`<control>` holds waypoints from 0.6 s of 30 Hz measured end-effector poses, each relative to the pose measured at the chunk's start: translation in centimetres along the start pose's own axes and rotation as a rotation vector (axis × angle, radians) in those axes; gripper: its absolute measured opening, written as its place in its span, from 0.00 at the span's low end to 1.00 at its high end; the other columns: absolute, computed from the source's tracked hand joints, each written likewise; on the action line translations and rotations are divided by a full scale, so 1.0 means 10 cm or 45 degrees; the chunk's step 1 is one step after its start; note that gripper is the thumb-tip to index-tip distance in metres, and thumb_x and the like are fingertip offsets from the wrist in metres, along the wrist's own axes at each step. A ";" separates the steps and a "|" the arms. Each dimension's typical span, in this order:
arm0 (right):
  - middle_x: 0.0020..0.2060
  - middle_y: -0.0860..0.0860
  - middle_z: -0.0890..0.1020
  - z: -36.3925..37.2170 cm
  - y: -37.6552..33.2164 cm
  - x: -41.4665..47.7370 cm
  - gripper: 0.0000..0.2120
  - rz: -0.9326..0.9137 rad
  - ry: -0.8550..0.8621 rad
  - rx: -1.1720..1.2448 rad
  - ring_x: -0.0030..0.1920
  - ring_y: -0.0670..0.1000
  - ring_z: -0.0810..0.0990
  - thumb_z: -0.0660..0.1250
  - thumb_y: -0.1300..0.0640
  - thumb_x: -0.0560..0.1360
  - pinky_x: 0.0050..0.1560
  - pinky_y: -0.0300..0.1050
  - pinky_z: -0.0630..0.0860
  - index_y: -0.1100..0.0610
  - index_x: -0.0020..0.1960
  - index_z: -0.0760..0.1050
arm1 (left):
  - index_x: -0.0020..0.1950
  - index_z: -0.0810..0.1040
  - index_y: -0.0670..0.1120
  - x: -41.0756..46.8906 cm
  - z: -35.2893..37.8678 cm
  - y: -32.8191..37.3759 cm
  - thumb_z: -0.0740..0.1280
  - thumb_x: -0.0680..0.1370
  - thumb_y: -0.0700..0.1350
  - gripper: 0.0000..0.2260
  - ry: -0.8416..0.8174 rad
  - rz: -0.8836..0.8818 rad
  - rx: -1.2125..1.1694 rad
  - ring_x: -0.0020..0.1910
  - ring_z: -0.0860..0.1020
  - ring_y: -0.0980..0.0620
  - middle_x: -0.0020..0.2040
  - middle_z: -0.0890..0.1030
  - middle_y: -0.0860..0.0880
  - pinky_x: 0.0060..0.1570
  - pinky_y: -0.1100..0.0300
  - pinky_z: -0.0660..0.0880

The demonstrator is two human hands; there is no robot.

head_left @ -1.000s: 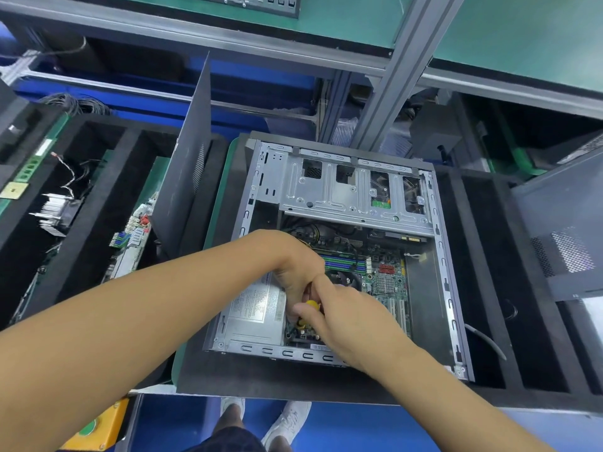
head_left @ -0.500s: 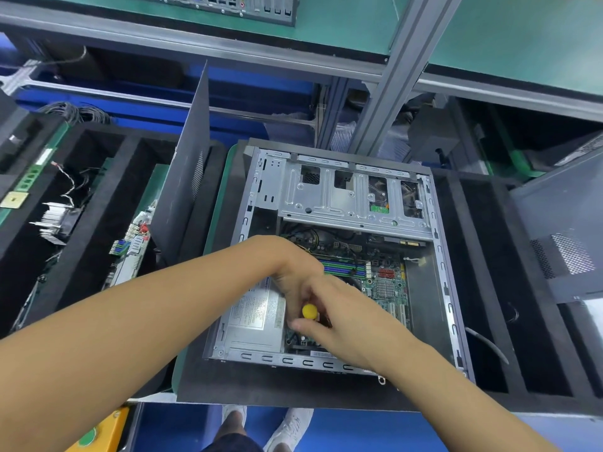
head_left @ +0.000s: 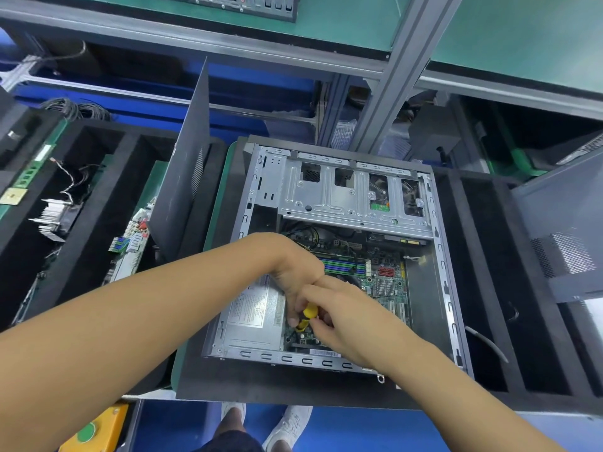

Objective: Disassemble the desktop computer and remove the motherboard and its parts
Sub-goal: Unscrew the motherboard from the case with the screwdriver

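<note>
Black foam bench (head_left: 228,383): opened computer case (head_left: 447,288), green motherboard (head_left: 388,275) exposed.

Bright, diffuse, cool-toned light from above, casting only soft shadows inside the open computer case (head_left: 421,305), a mild sheen on its metal drive cage (head_left: 326,200), wide-angle bowing of the shelf rail (head_left: 195,39) toward the frame edges, and slight softness on the near forearm (head_left: 98,337).

Opened computer case (head_left: 339,256) flat on its side, green motherboard (head_left: 381,275) inside.
</note>
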State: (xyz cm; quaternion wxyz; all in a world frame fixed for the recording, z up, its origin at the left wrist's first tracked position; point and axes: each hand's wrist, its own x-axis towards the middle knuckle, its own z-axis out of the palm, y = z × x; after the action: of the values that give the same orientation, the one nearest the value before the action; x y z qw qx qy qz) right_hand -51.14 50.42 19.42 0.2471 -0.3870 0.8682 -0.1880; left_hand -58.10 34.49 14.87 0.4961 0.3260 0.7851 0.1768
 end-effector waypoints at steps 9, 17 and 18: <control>0.40 0.48 0.77 0.11 -0.01 0.02 0.17 0.235 0.098 -0.241 0.42 0.55 0.78 0.58 0.36 0.78 0.36 0.49 0.70 0.50 0.52 0.61 | 0.32 0.77 0.58 -0.04 0.03 0.06 0.81 0.65 0.53 0.12 0.130 -0.014 0.104 0.28 0.74 0.63 0.25 0.76 0.64 0.28 0.73 0.67; 0.44 0.43 0.71 0.02 -0.03 0.01 0.08 0.066 0.090 -0.047 0.44 0.51 0.72 0.67 0.50 0.77 0.45 0.49 0.71 0.48 0.48 0.67 | 0.31 0.72 0.59 -0.12 0.02 0.07 0.80 0.67 0.51 0.16 0.246 0.031 0.217 0.27 0.72 0.66 0.24 0.74 0.63 0.27 0.76 0.65; 0.46 0.43 0.71 0.03 -0.03 0.01 0.07 0.051 0.089 -0.037 0.45 0.50 0.72 0.67 0.51 0.77 0.47 0.48 0.71 0.49 0.49 0.69 | 0.32 0.73 0.59 -0.12 0.02 0.08 0.80 0.68 0.51 0.15 0.249 0.044 0.201 0.27 0.72 0.66 0.26 0.74 0.62 0.28 0.76 0.65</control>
State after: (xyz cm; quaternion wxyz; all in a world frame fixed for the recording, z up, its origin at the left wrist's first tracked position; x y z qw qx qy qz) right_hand -50.82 50.14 19.35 0.2146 -0.3663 0.8866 -0.1837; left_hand -57.31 34.19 16.07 0.3870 0.3587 0.8354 0.1537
